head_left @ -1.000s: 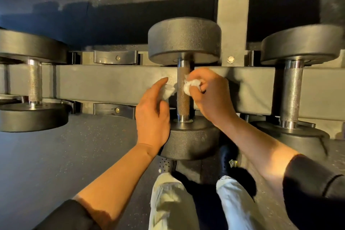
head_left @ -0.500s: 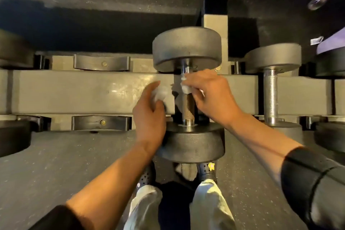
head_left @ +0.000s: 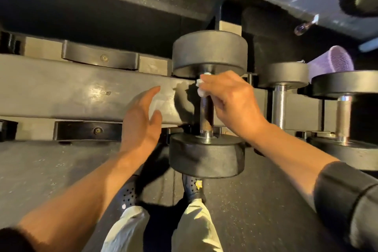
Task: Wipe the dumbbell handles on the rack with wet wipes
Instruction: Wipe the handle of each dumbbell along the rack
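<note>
1. Rack (head_left: 61,92): grey rail spans the scene; three dumbbells seen at centre and right, empty cradles (head_left: 100,58) at left.
2. Centre dumbbell (head_left: 206,153): mid-wipe, judged partly done. Two dumbbells (head_left: 283,73) farther right untouched now, probably still pending.
3. Right hand (head_left: 229,98): fingers pinched on white wet wipe (head_left: 200,88) at far end of handle (head_left: 206,112).
4. Left hand (head_left: 141,120): fingers straight and loosely together, thumb apart, empty, left of handle.
5. Purple basket (head_left: 335,61), far right: tipped, contents not discernible.

You see black dumbbell heads (head_left: 206,156), a white wipe (head_left: 199,88), a purple mesh basket (head_left: 335,62), and black perforated shoes (head_left: 127,193).
</note>
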`<state>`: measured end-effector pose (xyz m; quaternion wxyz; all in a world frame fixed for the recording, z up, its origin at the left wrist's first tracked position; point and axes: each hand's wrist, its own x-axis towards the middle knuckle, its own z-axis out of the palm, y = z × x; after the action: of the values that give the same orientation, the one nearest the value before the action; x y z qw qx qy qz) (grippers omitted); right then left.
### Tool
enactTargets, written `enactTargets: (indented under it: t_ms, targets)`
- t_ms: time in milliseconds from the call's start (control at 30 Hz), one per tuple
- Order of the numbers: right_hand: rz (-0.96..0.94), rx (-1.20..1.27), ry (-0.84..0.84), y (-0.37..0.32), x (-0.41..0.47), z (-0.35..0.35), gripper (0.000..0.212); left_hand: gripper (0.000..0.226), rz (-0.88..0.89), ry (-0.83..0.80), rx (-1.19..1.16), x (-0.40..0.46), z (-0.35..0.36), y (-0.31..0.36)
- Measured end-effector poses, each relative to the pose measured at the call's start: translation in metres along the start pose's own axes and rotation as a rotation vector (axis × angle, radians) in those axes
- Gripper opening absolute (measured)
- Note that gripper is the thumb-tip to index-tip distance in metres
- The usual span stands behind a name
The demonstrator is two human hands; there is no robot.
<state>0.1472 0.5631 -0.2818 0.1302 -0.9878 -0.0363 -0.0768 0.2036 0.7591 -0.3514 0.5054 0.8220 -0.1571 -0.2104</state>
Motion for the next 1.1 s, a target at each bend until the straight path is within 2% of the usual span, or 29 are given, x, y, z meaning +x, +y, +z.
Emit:
enactTargets:
  t_ms: [67, 133, 300, 367, 467, 533, 600, 667, 767, 833, 1000, 1100]
  targets:
    - [-0.055, -0.150, -0.100, 0.004, 0.006, 0.008, 0.022, 0.050, 0.017, 0.008, -0.048, -0.001, -0.001, -0.003]
    - [-0.063, -0.199, -0.193, 0.008, 0.006, 0.011, 0.022, 0.049, 0.047, 0.021, -0.072, -0.003, 0.000, -0.009]
    - [-0.096, -0.071, -0.304, 0.006, -0.017, -0.004, 0.025, 0.053, 0.136, 0.039, 0.082, 0.002, 0.006, -0.018]
    - [-0.080, 0.007, -0.395, 0.004, -0.029, -0.010, 0.037, 0.056, 0.153, 0.027, 0.129, 0.004, 0.008, -0.017]
    - [-0.022, 0.105, -0.471, 0.001, -0.031, -0.018, 0.035, 0.059, 0.172, 0.023, 0.172, 0.007, 0.010, -0.018]
    - [-0.036, 0.108, -0.421, -0.002, -0.023, -0.017, 0.038, 0.061, 0.204, 0.017, 0.203, 0.007, 0.009, -0.020]
    - [-0.080, 0.037, -0.287, -0.003, -0.009, -0.010, 0.040, 0.064, 0.229, 0.013, 0.214, 0.007, 0.006, -0.023]
    - [-0.111, -0.079, -0.206, 0.002, 0.008, -0.001, 0.032, 0.066, 0.233, 0.017, 0.223, 0.006, 0.002, -0.025]
    - [-0.132, -0.269, -0.292, 0.013, 0.017, 0.011, 0.017, 0.067, 0.242, 0.024, 0.247, 0.006, -0.003, -0.029]
    - [-0.153, -0.361, -0.333, 0.015, 0.014, 0.016, 0.020, 0.067, 0.243, 0.032, 0.249, 0.005, -0.003, -0.032]
    - [-0.227, -0.255, -0.274, 0.008, -0.002, 0.008, 0.032, 0.067, 0.240, 0.039, 0.232, -0.001, 0.006, -0.034]
    - [-0.264, -0.162, -0.315, 0.008, -0.007, 0.002, 0.038, 0.067, 0.232, 0.056, 0.220, -0.006, 0.012, -0.035]
